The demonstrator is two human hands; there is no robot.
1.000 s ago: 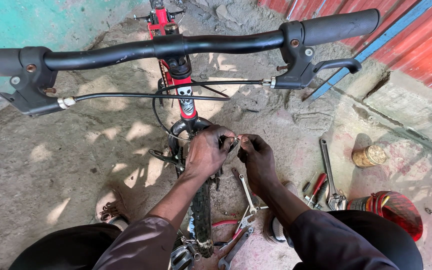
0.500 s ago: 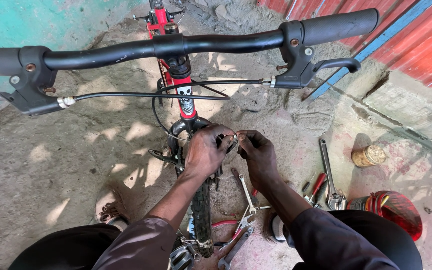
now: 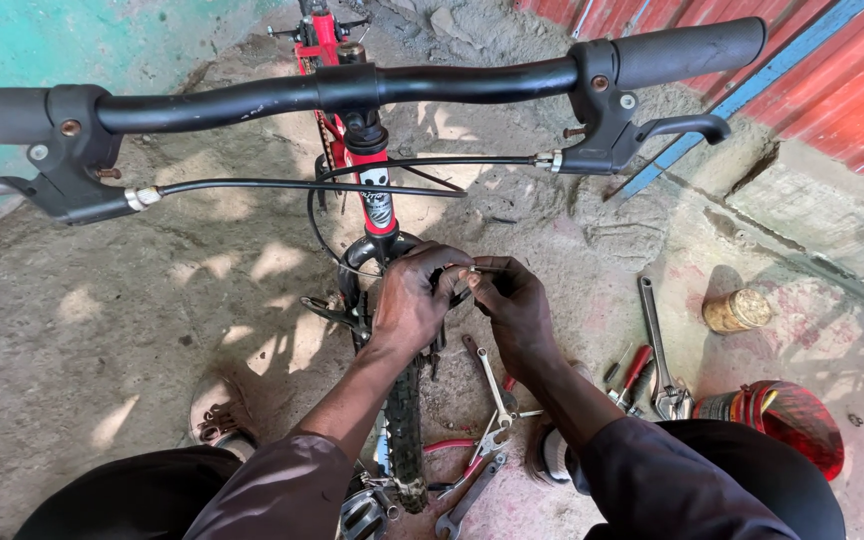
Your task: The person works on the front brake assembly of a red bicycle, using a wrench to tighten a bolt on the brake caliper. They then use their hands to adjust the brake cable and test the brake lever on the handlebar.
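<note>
A red bicycle stands in front of me, its black handlebar (image 3: pixel 352 85) across the top of the view and its knobby front tyre (image 3: pixel 404 430) between my knees. My left hand (image 3: pixel 410 300) grips the front brake above the tyre, fingers curled around it. My right hand (image 3: pixel 512 305) is beside it, pinching the end of a thin brake cable (image 3: pixel 487 269) between fingertips. The two hands touch at the fingertips. A black cable housing (image 3: pixel 322 185) runs from the left brake lever (image 3: pixel 72 175) down toward the brake.
Spanners (image 3: pixel 492 385), red-handled pliers (image 3: pixel 462 455) and a red screwdriver (image 3: pixel 635 370) lie on the dirt ground to my right. A large wrench (image 3: pixel 657 350), a tan tin (image 3: pixel 737 310) and a red can (image 3: pixel 782 420) lie farther right. A red metal wall (image 3: pixel 832 70) stands behind.
Both hands stay at the front brake. My right hand has shifted slightly and its fingers now pinch the cable end more clearly at the left hand's fingertips.
</note>
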